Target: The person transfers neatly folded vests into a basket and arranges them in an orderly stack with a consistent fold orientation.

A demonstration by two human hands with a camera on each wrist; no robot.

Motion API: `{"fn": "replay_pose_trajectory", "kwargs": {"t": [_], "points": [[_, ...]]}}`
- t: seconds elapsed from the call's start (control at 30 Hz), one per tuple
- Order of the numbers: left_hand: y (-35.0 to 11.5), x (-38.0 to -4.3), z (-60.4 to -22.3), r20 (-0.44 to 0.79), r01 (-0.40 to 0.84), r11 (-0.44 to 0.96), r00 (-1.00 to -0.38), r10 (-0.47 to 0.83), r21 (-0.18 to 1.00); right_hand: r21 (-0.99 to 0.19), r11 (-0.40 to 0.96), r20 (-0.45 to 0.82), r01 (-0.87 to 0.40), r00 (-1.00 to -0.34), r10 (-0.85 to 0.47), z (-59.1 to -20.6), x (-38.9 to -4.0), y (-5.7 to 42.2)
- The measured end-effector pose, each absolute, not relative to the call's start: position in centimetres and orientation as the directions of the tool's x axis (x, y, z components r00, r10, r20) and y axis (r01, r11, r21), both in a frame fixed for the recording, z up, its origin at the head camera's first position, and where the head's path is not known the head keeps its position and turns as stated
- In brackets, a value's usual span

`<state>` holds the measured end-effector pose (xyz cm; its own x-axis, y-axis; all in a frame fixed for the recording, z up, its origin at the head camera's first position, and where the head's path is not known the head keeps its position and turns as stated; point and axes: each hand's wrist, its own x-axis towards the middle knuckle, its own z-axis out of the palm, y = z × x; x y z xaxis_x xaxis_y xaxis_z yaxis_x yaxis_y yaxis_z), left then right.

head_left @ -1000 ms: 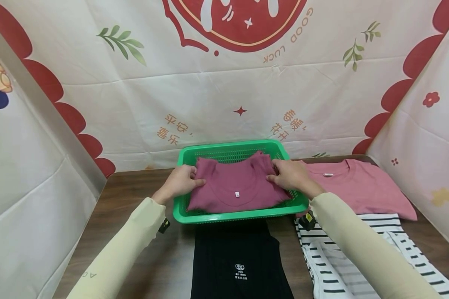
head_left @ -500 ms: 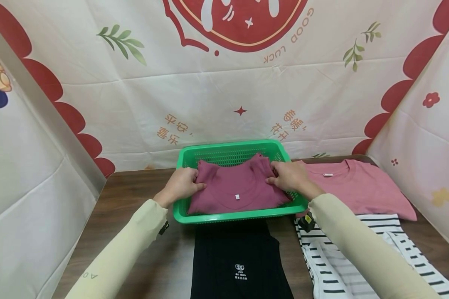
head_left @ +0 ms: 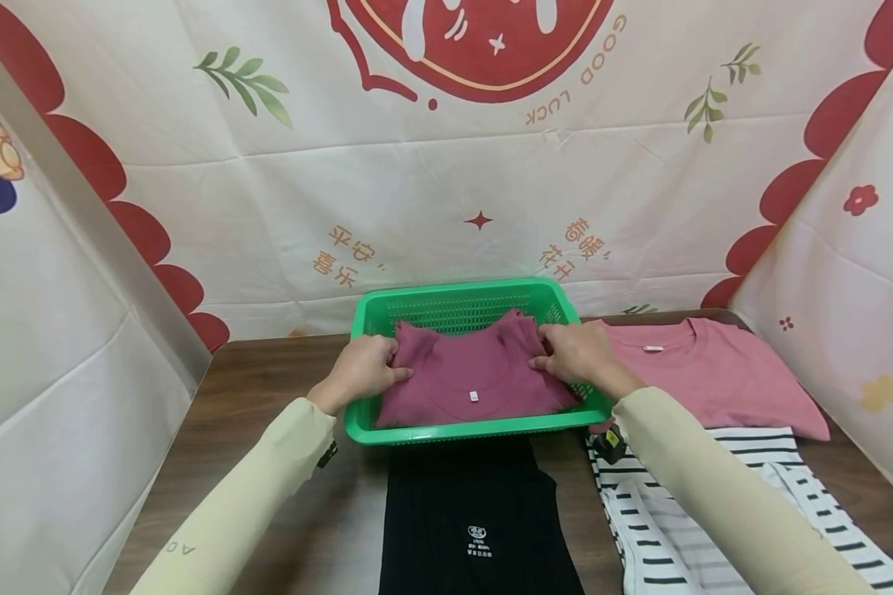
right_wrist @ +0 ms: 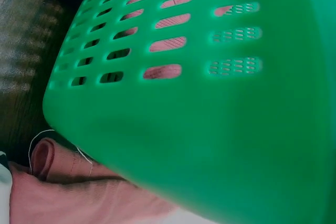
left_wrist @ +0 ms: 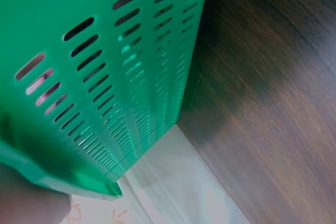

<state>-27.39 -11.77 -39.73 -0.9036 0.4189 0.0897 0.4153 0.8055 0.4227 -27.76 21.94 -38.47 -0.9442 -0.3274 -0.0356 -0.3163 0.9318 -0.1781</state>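
Note:
A folded mauve T-shirt (head_left: 461, 372) with a small white neck label lies inside the green plastic basket (head_left: 484, 429). My left hand (head_left: 360, 368) reaches over the basket's left rim and pinches the shirt's left shoulder, thumb on top. On the other side, my right hand (head_left: 580, 351) pinches the right shoulder the same way. In the left wrist view the slotted basket wall (left_wrist: 52, 35) fills much of the frame, with part of my hand blurred at the lower left. The right wrist view shows the basket's opposite wall (right_wrist: 173, 119), pink cloth showing through its slots.
A black tank top (head_left: 476, 504) lies flat in front of the basket. To the right are a pink T-shirt (head_left: 714, 372) and a black-and-white striped garment (head_left: 662, 529). The wooden tabletop (head_left: 260, 438) meets printed cloth walls (head_left: 417, 207) at the back and sides.
The mauve T-shirt has sunk slightly and come forward in the basket. My left hand has shifted a little right and down with it; the right hand barely moved.

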Motion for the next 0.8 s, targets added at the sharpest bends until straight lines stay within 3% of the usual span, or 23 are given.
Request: {"fn": "replay_pose_trajectory", "kwargs": {"t": [0.8], "points": [[-11.38,-27.19,-39.90,0.097,0.414,0.830,-0.908,0.409,0.374,-0.132,0.949,-0.060,-0.286,-0.953,-0.296,-38.67,-27.67,21.55]]}}
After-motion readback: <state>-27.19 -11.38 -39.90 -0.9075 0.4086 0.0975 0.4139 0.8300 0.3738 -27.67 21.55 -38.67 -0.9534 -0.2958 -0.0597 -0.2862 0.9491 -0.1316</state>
